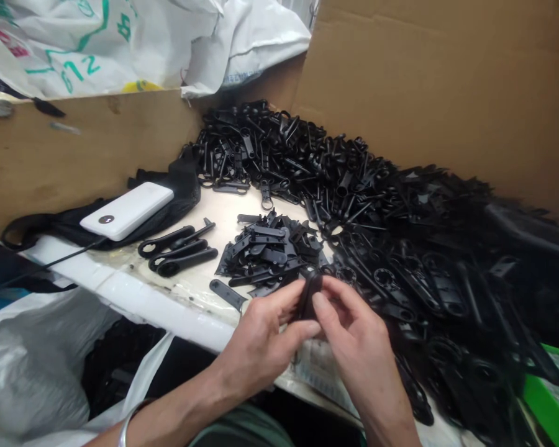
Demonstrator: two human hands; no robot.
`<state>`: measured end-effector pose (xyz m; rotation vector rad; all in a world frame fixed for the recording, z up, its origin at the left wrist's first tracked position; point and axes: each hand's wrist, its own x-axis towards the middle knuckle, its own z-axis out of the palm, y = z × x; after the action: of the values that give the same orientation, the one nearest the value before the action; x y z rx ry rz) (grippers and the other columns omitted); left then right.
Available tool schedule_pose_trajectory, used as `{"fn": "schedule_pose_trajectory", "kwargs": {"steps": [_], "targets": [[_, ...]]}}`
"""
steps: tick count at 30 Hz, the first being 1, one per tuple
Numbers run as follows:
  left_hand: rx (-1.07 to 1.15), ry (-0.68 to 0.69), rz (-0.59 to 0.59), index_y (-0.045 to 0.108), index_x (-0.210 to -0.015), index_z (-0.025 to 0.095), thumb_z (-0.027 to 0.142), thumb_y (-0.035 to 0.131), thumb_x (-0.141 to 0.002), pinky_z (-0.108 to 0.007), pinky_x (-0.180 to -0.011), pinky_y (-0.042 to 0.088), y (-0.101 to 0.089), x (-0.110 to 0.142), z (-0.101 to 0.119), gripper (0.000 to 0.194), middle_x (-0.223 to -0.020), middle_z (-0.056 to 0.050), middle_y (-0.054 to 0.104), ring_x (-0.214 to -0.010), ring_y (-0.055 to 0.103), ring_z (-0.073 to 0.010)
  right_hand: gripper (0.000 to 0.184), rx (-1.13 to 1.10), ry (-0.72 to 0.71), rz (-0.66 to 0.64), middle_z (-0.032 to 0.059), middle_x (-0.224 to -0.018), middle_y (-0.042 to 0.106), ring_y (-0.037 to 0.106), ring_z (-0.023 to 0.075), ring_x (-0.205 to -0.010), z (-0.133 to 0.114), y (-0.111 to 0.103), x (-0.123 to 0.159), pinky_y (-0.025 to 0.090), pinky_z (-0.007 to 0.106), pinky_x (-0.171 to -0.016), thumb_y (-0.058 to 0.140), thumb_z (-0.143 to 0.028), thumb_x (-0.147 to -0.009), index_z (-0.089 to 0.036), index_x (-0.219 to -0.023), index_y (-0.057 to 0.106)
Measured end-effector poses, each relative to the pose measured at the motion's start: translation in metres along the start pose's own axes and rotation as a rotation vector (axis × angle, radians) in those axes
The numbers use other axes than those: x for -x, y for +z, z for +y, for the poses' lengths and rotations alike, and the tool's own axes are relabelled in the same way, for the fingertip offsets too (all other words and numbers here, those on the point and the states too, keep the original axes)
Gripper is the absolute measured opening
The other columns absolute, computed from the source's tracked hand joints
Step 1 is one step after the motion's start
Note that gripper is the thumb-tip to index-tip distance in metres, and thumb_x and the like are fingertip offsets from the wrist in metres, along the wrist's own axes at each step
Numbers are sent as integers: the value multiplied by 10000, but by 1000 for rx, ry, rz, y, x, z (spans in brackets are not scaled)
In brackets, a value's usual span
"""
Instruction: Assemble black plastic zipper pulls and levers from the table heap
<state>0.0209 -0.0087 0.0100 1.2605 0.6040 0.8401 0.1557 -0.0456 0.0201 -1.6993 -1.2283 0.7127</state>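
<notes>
My left hand (272,329) and my right hand (349,329) meet at the front of the table, both closed on one black plastic part (310,295). My fingers cover much of it, so its full shape is hidden. Just beyond my hands lies a small pile of flat black plastic strips (274,242). One loose strip (227,294) rests left of my left hand. Several black handle-shaped parts with ring ends (186,254) lie side by side farther left. Right of my right hand spreads a mass of black ring-ended parts (400,279).
A big heap of black parts (284,149) leans against the cardboard walls (423,81). A white power bank (128,210) with a cable sits on black cloth at left. A white sack (32,366) hangs below the table edge. A green bin (547,397) stands at lower right.
</notes>
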Motion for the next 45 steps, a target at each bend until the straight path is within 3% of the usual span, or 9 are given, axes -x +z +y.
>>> {"fn": "schedule_pose_trajectory", "kwargs": {"steps": [8, 11, 14, 19, 28, 33, 37, 42, 45], "targets": [[-448, 125, 27, 608, -1154, 224, 42, 485, -853, -241, -762, 447, -3, 1, 6, 373, -900, 7, 645, -799, 582, -145, 402, -176, 39, -133, 72, -1108, 632, 616, 218, -956, 2, -11, -7, 541, 324, -797, 676, -396, -839, -228, -1195, 596], [-476, 95, -52, 614, -1065, 196, 47, 474, -858, -230, -679, 418, -3, 2, 12, 291, -854, 13, 616, -733, 550, -129, 406, -398, 53, -235, 61, -1204, 622, 596, 211, -1082, 2, -9, -7, 518, 322, -899, 664, -348, -874, -266, -1260, 571], [-448, 53, -93, 612, -965, 174, 79, 489, -865, -221, -622, 397, -3, 3, 14, 185, -814, 17, 579, -691, 519, -117, 288, -671, 81, -299, 67, -1142, 669, 628, 207, -1053, 2, -2, -4, 526, 326, -895, 630, -323, -913, -261, -1194, 609], [-377, 79, -64, 597, -1101, 212, 92, 492, -878, -235, -780, 443, -3, 6, 10, 274, -915, 2, 615, -883, 582, -149, 161, -784, 64, -230, 68, -1110, 686, 650, 208, -1012, 5, 7, 3, 534, 330, -888, 622, -304, -923, -241, -1069, 646], [-653, 100, -32, 624, -1133, 160, 50, 496, -838, -264, -711, 455, -3, 1, 4, 340, -946, -43, 692, -797, 630, -167, 100, -834, 69, -124, 53, -980, 707, 671, 202, -921, 12, 21, 0, 553, 312, -816, 662, -281, -890, -208, -951, 630], [-336, 106, -59, 608, -1172, 217, 78, 579, -827, -258, -923, 452, -7, -8, 4, 374, -1163, -26, 654, -1074, 599, -175, 87, -1010, 54, -78, 63, -1050, 695, 647, 191, -1007, 7, 18, -5, 518, 328, -895, 652, -264, -900, -210, -947, 602], [-131, -67, 39, 681, -975, 173, 157, 645, -809, -247, -705, 509, -7, -12, 5, 171, -846, -13, 689, -726, 623, -135, 61, -1076, 65, -81, 53, -1085, 687, 627, 187, -1048, 7, 12, -4, 522, 325, -865, 618, -285, -925, -243, -942, 576], [64, -56, 271, 635, -941, 169, 117, 763, -687, -214, -680, 531, -10, -13, 12, 289, -850, 5, 671, -722, 623, -112, 173, -689, 100, 26, 33, -968, 701, 658, 163, -879, 21, 5, 7, 519, 262, -812, 725, -303, -841, -223, -956, 624], [223, -31, 313, 573, -1039, 194, 111, 792, -668, -207, -688, 540, -7, -13, 15, 439, -835, 16, 670, -731, 635, -107, 239, -535, 122, 51, 0, -840, 698, 633, 122, -692, 25, 8, 14, 517, 213, -686, 727, -323, -836, -239, -1022, 603]]}}
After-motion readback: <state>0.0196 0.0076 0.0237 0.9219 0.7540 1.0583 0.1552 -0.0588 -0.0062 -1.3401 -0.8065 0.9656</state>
